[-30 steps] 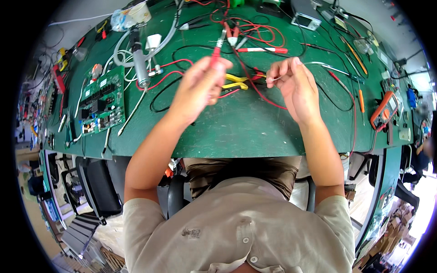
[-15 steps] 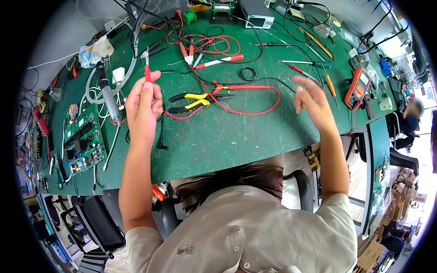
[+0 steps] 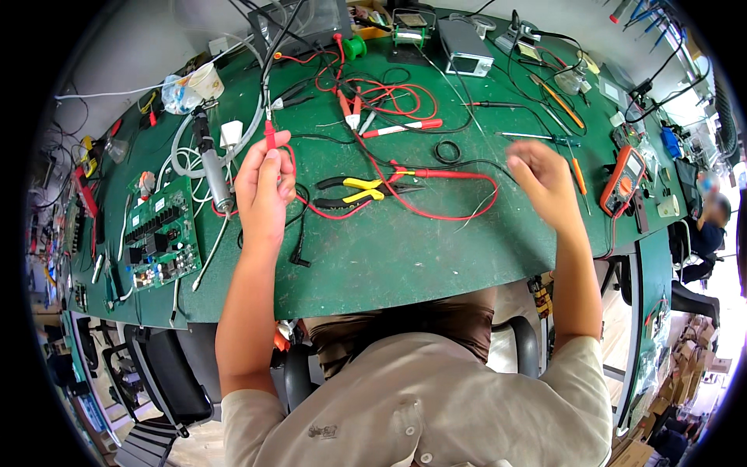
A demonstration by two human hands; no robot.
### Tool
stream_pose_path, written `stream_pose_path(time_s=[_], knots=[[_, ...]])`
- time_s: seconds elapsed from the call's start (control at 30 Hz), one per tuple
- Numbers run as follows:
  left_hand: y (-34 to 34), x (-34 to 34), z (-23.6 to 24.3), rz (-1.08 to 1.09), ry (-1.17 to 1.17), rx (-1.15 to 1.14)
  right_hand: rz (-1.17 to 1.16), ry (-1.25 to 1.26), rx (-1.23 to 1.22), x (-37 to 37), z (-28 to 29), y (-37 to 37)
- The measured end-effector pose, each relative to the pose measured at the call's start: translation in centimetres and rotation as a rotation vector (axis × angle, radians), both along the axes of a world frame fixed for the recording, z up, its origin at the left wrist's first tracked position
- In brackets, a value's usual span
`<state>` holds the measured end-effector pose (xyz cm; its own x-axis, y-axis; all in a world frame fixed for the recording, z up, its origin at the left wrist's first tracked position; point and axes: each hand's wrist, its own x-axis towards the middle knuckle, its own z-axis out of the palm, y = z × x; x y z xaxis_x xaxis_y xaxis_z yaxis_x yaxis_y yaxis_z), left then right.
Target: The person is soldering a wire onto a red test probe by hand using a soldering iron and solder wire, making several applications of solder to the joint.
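Note:
My left hand (image 3: 267,194) is closed around a red-sleeved test lead end (image 3: 270,134), its metal tip pointing up and away from me. My right hand (image 3: 545,183) is raised over the right side of the bench with its fingers curled in; what they pinch, if anything, is hidden. Between the hands lie yellow-and-black pliers (image 3: 362,184) and a looped red test lead (image 3: 447,173). A thin pale wire (image 3: 464,93) runs from the solder reel (image 3: 410,35) toward my right hand. A black cable end (image 3: 299,253) lies beside my left forearm.
A green circuit board (image 3: 163,233) and a grey-handled tool (image 3: 212,171) lie on the left. An orange multimeter (image 3: 622,180) and screwdrivers (image 3: 579,175) are on the right. Tangled red cables (image 3: 397,93), a grey box (image 3: 464,48) and a black ring (image 3: 447,152) lie farther back.
The whole view has shifted, so the bench appears lower and farther right. My right fingers have curled in; a thin strand seen at them before no longer shows there. My left hand keeps its hold.

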<state>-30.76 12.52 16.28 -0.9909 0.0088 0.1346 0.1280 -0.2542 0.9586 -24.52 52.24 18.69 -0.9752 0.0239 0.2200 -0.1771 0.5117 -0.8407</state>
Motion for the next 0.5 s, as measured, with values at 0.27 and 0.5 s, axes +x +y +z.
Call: stream_pose_path(time_s=[0.27,0.5], knots=[[0.2,0.0,-0.7,-0.012,0.009,-0.038,-0.100,0.035,-0.321,-17.0,0.4,4.1],[0.2,0.3,-0.8,-0.053,-0.010,0.002,-0.262,0.233,0.188,-31.8,-0.1,2.0]])
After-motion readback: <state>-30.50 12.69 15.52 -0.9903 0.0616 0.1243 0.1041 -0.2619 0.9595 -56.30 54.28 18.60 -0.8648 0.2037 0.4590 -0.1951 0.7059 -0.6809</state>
